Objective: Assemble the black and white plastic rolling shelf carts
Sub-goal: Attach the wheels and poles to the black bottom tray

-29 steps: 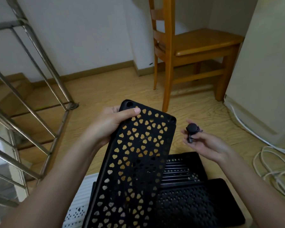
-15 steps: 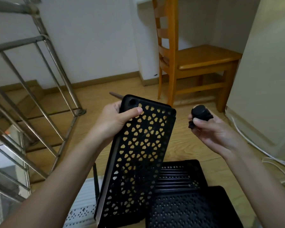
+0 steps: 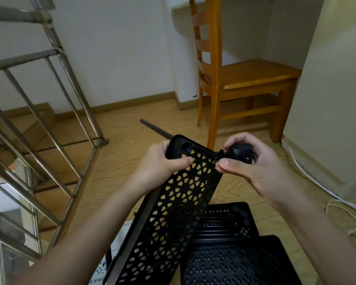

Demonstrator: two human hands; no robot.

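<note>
- While the left hand (image 3: 160, 167) grips the black tray (image 3: 183, 194) by one top corner, the right hand (image 3: 255, 171) holds a black caster (image 3: 240, 154) at the other.
- The tray's lower end is cut off.

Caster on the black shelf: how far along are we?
Done: nothing looks joined yet. In hand: the left hand grips the tilted shelf while the right hand holds the caster at its right corner; whether the stem is in is hidden. Left: the other corner socket is empty, and two more black shelves, a white piece and a rod lie loose on the floor.
</note>
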